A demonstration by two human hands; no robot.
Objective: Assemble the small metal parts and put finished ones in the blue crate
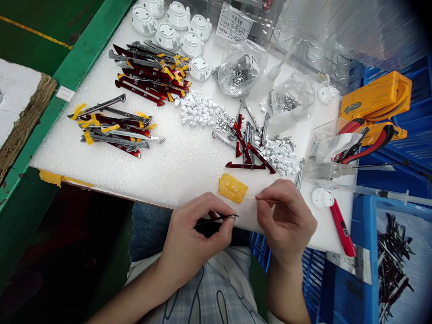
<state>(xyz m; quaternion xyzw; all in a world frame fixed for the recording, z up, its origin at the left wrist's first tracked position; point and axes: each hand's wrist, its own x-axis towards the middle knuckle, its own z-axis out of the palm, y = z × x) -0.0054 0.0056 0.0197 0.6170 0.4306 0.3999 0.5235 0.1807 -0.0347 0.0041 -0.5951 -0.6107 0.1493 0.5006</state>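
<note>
Nearest, the wearer's lap: plaid apron over blue jeans. Left hand just above the desk's near edge, thumb and forefinger fingers pinching a dark strip, tip poking out past them. Right hand beside it, fingers pinching a thin pale stick, its end near a yellow patch with a glossy clear smear, lying flat on the desk. Desk surface white, grainy, foam-like, bare around its near middle. At right, a red-handled tool touches a white round pot; a blue bin holding dark strips stands lower, beside the desk. Farther up, loose red and silver strips cross one another next to a heap of white bits. At left, taped strips in a tangle, a bigger bundle beyond. Then clear bags of small metal parts, and an orange-yellow tape dispenser against blue crates at right. Far end: white cup-like pieces clustered near a handwritten label. Room beyond, left: green floor, one yellow line across it.
</note>
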